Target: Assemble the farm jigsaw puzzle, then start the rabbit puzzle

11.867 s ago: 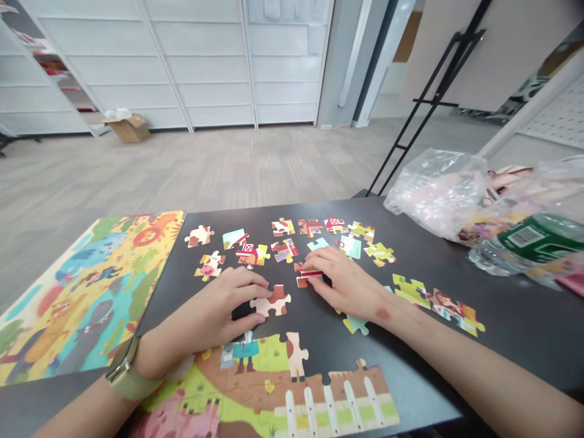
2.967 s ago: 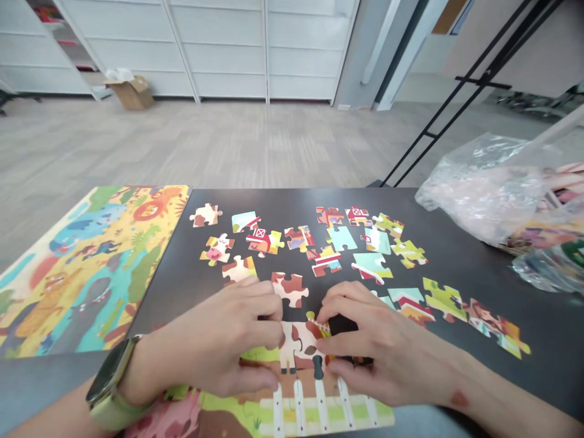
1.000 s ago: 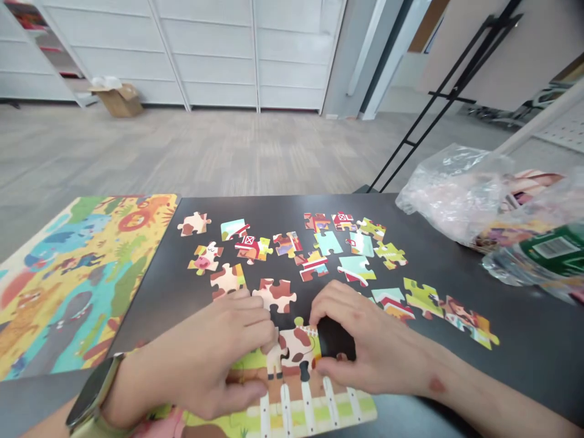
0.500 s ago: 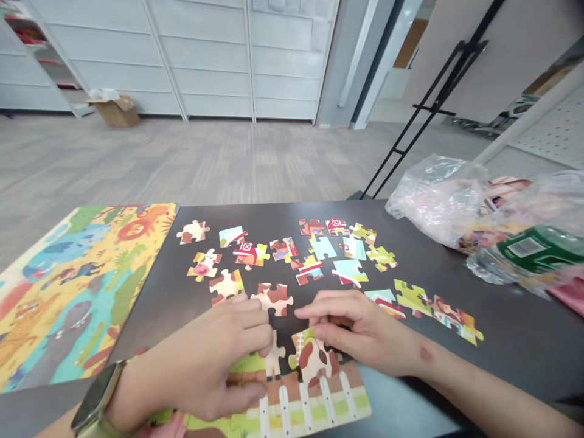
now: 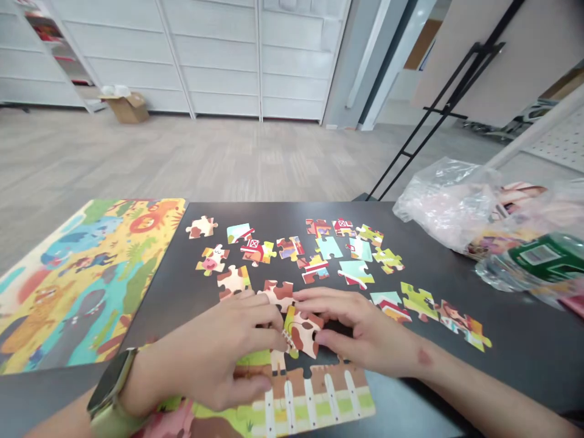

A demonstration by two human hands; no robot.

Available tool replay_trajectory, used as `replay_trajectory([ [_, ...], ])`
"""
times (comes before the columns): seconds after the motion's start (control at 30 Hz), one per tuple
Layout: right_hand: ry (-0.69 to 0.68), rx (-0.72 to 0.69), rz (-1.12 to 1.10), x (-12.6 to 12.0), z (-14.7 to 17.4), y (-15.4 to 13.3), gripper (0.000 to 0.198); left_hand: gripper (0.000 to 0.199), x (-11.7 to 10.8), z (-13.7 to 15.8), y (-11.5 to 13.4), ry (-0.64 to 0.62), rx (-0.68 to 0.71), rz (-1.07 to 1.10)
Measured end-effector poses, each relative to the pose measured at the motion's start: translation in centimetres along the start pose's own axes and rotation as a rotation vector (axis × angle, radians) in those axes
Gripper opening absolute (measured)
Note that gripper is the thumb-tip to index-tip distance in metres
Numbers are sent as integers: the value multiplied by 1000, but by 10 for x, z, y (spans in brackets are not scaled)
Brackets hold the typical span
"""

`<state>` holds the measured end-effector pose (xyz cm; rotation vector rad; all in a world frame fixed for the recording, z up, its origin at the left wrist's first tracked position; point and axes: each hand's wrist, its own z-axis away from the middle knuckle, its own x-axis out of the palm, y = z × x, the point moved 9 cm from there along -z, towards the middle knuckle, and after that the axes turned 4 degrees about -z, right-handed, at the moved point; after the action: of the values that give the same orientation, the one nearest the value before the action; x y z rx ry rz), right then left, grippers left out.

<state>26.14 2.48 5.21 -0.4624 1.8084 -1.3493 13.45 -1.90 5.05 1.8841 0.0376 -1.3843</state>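
A cow-patterned puzzle piece (image 5: 305, 333) is tilted and turned above the partly joined puzzle (image 5: 335, 404) with its white fence. My right hand (image 5: 351, 322) grips that piece by its right side, thumb below and fingers above. My left hand (image 5: 228, 347) lies over the puzzle's left part, thumb apart and fingers bent down; its fingertips are close to the piece's left edge, and contact is hard to tell. Beneath the left hand, part of the puzzle is hidden. Just beyond both hands lies a brown-and-cream piece (image 5: 277, 293), partly covered.
Several loose pieces, among them a cow-face piece (image 5: 212, 260) and a barn piece (image 5: 257, 250), are spread over the dark table (image 5: 159, 292). A colourful animal picture sheet (image 5: 91, 274) is at left. Plastic bags (image 5: 449, 194) and a green-labelled bottle (image 5: 538, 258) stand at right.
The cow-patterned piece has been lifted off the fence row and turned, moving up in my right hand. A gap shows above the fence. The view has shifted slightly.
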Motion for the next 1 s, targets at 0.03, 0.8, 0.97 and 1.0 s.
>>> replay_trajectory([
  [0.03, -7, -7, 39, 0, 0, -1, 49, 32, 0, 0, 0, 1, 0, 3],
  [0.8, 176, 65, 795, -28, 6, 3, 17, 46, -33, 13, -44, 242, -259, -305],
  [0.97, 25, -39, 653, -12, 6, -5, 30, 49, -28, 10, -45, 220, -272, -281],
  [1.0, 43, -23, 660, -14, 6, -3, 30, 47, -28, 9, -44, 222, -266, -277],
])
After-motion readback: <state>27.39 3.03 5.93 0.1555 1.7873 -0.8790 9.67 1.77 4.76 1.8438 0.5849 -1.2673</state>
